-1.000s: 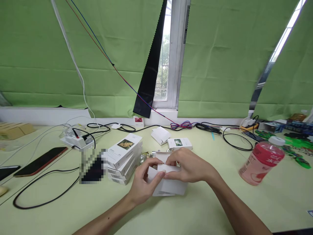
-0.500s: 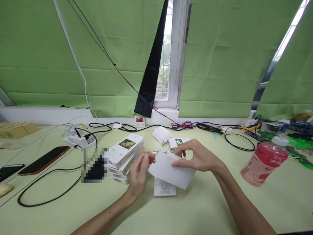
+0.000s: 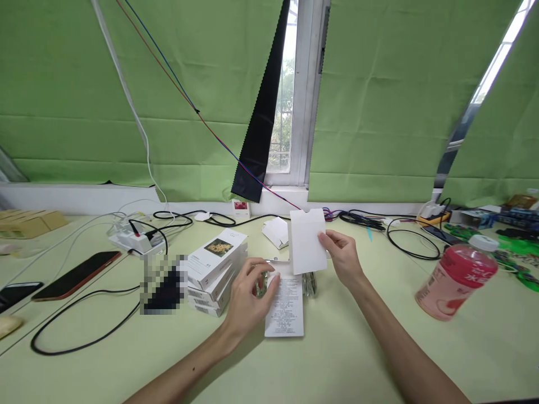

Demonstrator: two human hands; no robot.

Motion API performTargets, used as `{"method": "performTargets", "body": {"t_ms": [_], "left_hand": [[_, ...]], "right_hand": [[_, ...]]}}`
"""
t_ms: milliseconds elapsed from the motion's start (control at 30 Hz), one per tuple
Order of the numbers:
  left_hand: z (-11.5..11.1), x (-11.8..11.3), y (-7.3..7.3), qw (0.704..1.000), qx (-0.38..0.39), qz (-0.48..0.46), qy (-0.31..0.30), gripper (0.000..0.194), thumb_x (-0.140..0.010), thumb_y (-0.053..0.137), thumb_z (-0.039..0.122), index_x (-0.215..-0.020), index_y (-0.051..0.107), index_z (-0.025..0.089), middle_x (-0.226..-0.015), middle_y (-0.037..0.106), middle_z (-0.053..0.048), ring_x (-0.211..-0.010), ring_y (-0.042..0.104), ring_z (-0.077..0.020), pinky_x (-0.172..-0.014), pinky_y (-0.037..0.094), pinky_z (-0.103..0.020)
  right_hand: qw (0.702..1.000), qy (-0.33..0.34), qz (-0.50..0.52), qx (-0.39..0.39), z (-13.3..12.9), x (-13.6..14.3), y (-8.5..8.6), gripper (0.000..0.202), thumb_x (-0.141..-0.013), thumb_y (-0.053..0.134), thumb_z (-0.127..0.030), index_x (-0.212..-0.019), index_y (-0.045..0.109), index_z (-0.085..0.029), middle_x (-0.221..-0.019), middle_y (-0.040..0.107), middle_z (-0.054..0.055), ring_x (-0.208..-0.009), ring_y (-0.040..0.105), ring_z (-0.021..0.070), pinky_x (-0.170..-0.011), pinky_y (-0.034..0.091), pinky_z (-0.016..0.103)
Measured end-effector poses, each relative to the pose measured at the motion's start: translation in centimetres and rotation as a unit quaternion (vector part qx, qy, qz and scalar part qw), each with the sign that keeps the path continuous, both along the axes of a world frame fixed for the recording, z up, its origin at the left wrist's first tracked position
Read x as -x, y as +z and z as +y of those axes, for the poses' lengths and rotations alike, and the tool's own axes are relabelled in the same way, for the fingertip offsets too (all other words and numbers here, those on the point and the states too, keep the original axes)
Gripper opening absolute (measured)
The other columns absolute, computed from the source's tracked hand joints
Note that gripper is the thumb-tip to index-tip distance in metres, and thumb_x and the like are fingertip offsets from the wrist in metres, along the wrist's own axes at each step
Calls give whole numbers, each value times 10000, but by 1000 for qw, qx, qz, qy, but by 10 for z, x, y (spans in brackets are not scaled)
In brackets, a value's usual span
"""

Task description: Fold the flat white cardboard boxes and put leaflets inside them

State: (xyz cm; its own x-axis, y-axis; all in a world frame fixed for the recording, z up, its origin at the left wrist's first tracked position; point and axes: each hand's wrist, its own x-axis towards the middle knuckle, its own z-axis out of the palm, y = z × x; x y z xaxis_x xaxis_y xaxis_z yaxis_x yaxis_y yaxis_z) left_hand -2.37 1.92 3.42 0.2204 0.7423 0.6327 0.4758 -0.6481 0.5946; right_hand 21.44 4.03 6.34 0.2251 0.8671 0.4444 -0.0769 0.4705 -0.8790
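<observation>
white card (image 3: 308,244) now higher, more upright

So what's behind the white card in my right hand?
Behind the white card show a white carton at left, purplish wires at right and silvery items below; anything the card covers can't be seen.

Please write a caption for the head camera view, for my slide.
The right hand holds up a notched white card; the left hand is at a text-printed white box.
</observation>
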Motion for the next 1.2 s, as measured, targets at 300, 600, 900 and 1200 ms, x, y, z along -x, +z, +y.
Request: {"method": "performTargets", "body": {"t_ms": [300, 600, 900, 1200], "left_hand": [[-1, -1, -4, 998, -12, 63, 18, 218, -886, 664, 384, -1033, 682, 225, -1167, 546, -97, -716, 588, -145, -576, 508, -280], [-2, -2, -9, 997, 31, 68, -13, 163, -914, 636, 374, -970, 638, 222, -1234, 505, -94, -789, 617, -172, -591, 496, -284], [-5, -3, -7, 997, 0, 57, -59, 124, -933, 618, 320, -998, 625, 215, -1170, 529, -99, -878, 618, -204, -614, 516, -288], [-6, -2, -13, 993, -53, 59, -86, 234, -921, 649, 267, -1149, 609, 233, -1190, 503, -112, -983, 597, -223, -625, 528, -281]], "right_hand": [[997, -28, 75, 3, -4, 17, -8, 345, -757, 802, -521, -820, 763, -184, -790, 743, 45, -731, 656, 206, -659, 532, 310], [995, 9, 97, 10, -14, 37, -13, 309, -787, 787, -494, -778, 742, -188, -767, 706, 30, -701, 614, 178, -635, 500, 284], [985, 56, 165, 3, -18, 45, -12, 289, -824, 763, -483, -838, 755, -194, -854, 745, 42, -722, 646, 186, -658, 516, 293], [979, 74, 192, 5, -21, 50, -11, 294, -818, 768, -500, -861, 767, -209, -861, 749, 45, -758, 676, 194, -666, 536, 298]]}}
